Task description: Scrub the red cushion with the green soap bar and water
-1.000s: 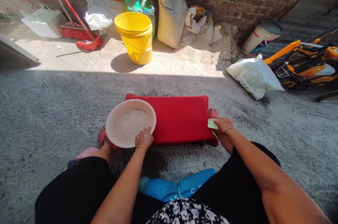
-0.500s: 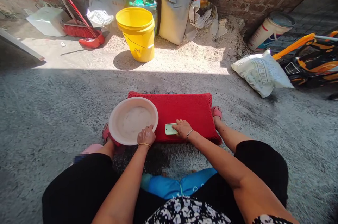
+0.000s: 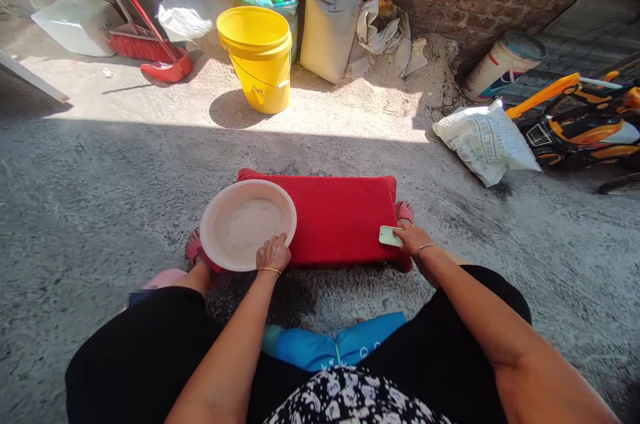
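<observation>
Between my feet lies a red, thick-pile mat (image 3: 340, 211), folded or draped into a raised oblong block. A pale pink plastic basin (image 3: 213, 237) rests on its left end. My left hand (image 3: 273, 253) is closed on the basin's near right rim. In my right hand (image 3: 414, 237), at the mat's right edge, is a pale green scrub brush (image 3: 389, 236) with a small hole at its end. It lies flat against the red pile, its underside hidden. Shallow liquid or a pale bottom shows inside the basin.
A yellow bucket (image 3: 255, 64) stands ahead in sunlight. Behind it, sacks (image 3: 327, 17) lean on a brick wall. A red broom and dustpan (image 3: 167, 67) are at the left. A white sack (image 3: 487, 141) lies right, beside an orange-and-black machine (image 3: 580, 124). Blue cloth (image 3: 340, 344) is below me.
My right hand has slid the scrub brush rightward across the mat, from near its middle to its right edge. My left hand stays on the basin rim. The view has shifted slightly.
</observation>
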Tool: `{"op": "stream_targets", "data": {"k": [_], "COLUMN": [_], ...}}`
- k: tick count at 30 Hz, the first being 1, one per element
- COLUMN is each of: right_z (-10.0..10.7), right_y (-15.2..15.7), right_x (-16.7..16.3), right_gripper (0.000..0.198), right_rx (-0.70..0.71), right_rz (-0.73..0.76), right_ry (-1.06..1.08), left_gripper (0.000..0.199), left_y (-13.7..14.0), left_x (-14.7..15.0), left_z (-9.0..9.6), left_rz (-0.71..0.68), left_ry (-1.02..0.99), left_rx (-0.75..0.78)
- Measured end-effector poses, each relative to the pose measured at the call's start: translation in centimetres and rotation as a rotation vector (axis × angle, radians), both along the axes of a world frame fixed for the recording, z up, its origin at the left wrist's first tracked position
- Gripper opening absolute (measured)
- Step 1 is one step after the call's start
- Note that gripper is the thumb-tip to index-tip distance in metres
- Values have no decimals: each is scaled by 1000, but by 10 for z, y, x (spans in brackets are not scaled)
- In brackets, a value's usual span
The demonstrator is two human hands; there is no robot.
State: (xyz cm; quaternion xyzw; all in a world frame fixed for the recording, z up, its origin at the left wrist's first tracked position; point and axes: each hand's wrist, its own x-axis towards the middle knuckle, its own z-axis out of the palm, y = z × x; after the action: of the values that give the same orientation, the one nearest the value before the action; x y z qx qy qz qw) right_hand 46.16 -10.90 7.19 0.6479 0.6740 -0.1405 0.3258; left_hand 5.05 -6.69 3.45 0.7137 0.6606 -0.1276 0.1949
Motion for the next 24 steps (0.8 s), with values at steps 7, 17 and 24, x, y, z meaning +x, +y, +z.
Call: {"op": "stream_targets", "data": {"k": [7, 17, 24], "right_z": [18, -13, -26], "right_y": [2, 8, 0], "right_x": [23, -214, -200], "right_gripper": [37, 36, 39], "right_rx": [56, 95, 45], "right_rz": [-90, 395, 382], "right_ry": [-75, 412, 392], "left_gripper": [47, 47, 47], "left_y": [0, -1, 0], "left_x": [1, 2, 4], "left_z": [2, 2, 10], "left_rz": [15, 9, 4], "left_ry": [-7, 14, 27], "left_rx": [-11, 1, -32]}}
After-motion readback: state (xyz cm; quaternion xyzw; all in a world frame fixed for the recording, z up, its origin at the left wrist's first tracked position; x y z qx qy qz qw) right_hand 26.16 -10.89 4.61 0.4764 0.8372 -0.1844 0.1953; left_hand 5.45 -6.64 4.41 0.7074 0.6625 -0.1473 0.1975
